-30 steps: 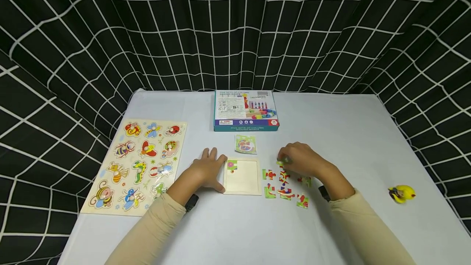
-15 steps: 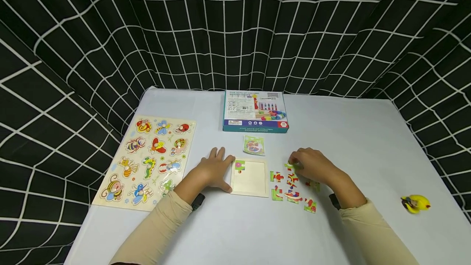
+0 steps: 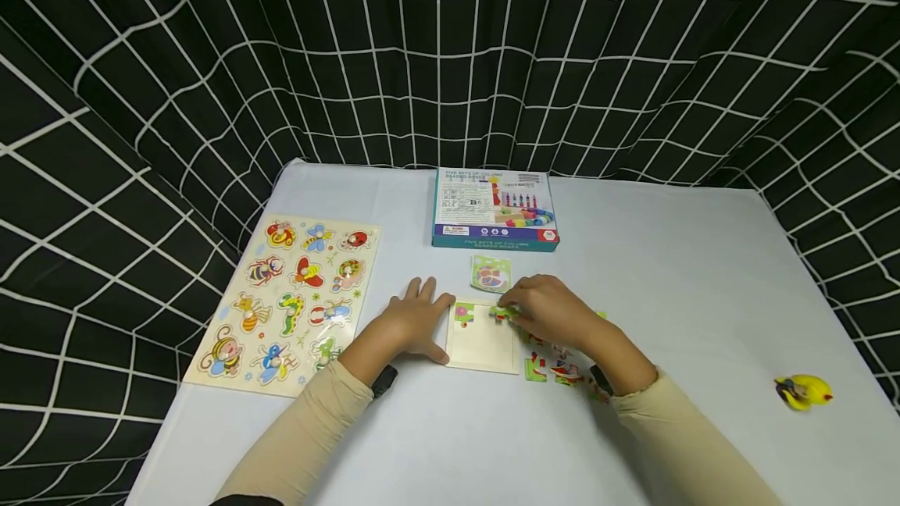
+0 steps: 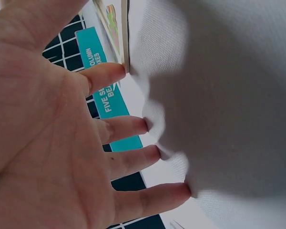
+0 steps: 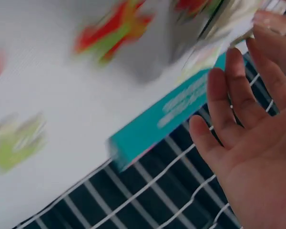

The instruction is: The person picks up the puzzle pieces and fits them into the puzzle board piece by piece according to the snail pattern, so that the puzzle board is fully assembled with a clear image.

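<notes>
Jigsaw pieces of flat printed card or wood [image 3: 566, 370], green, red and white, lie loose just below the centre of the frame, on a surface covered in white cloth [image 3: 422, 436]; several are partly hidden by the right hand and wrist. Well apart from them, at lower right, sits a small yellow toy duck with a dark patch [image 3: 808, 391].

Slightly farther, at centre, lies a square, shallow, pale wooden tray [image 3: 485, 346], with a green piece bearing a pink flower [image 3: 465, 312] in its upper-left corner. Left of it, the left hand [image 3: 415, 326] has its grip spread, index fingertip touching the tray's edge, other fingertips on the surface. Over the tray's upper right, the right hand [image 3: 548, 311] has its grip pinching a small green-and-red piece [image 3: 500, 314]; whether that touches the tray cannot be told.

At left stretches a pale rectangular board printed with colourful insects [image 3: 273, 295]. Above the tray rests a small green-bordered picture card [image 3: 491, 273]. Beyond, at upper centre, lies a teal-and-white cardboard box [image 3: 495, 213], then a black curtain with white grid lines [image 3: 478, 45].
</notes>
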